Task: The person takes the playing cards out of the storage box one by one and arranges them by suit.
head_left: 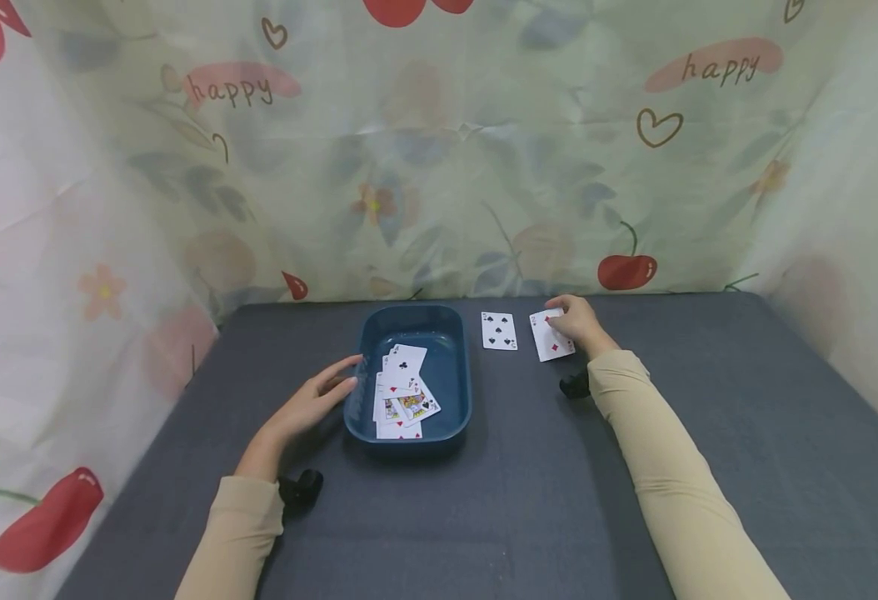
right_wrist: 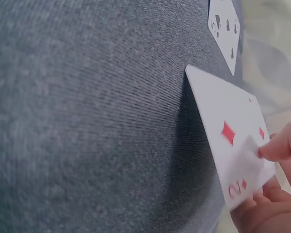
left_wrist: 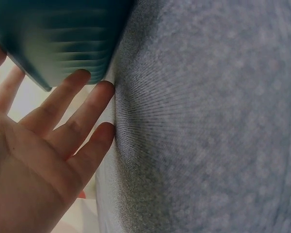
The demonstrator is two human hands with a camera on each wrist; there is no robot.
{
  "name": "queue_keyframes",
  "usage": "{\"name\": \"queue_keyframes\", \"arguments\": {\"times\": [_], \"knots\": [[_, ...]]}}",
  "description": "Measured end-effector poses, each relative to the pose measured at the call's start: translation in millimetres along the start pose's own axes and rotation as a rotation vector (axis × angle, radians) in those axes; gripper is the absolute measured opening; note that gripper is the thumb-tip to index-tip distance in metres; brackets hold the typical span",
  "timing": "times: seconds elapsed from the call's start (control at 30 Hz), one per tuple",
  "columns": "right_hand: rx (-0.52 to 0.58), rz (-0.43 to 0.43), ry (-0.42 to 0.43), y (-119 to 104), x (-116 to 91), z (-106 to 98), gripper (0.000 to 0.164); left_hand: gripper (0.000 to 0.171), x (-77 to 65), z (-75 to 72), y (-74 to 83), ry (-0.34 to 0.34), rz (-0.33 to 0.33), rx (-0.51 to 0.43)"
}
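Note:
My right hand (head_left: 580, 325) pinches a two of diamonds playing card (right_wrist: 220, 114), thumb on its face and fingers behind. In the right wrist view the card is tilted, its near edge raised over the cloth. Just left of it a five of spades (head_left: 499, 332) lies face up on the table. My left hand (head_left: 311, 406) has its fingers spread, fingertips at the left wall of a blue plastic tray (head_left: 454, 392). Inside the tray several face-up cards (head_left: 403, 362) overlap in a loose pile, a club card on top and a king among them.
A dark grey cloth covers the table (head_left: 514, 517). Behind it hangs a patterned curtain (head_left: 439, 167) with cherries and lettering, and more of the fabric closes off both sides. A black wrist camera (head_left: 302, 489) sits at the left cuff.

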State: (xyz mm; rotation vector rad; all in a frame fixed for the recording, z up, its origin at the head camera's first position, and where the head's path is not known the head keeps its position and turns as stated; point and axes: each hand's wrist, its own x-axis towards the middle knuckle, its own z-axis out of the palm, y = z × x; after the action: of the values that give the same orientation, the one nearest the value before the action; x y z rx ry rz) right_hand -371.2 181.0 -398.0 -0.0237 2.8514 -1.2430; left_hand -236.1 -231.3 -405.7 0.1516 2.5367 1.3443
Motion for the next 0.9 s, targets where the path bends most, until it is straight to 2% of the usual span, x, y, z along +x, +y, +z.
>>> {"name": "queue_keyframes", "arguments": {"times": [0.5, 0.9], "knots": [[-0.064, 0.030, 0.103, 4.2, 2.0, 6.1, 0.030, 0.055, 2.5, 2.0, -4.7, 0.015, 0.004, 0.012], [-0.137, 0.026, 0.106, 2.6, -1.6, 5.4, 0.029, 0.055, 3.4, 2.5, -5.9, 0.018, 0.005, 0.005]]}}
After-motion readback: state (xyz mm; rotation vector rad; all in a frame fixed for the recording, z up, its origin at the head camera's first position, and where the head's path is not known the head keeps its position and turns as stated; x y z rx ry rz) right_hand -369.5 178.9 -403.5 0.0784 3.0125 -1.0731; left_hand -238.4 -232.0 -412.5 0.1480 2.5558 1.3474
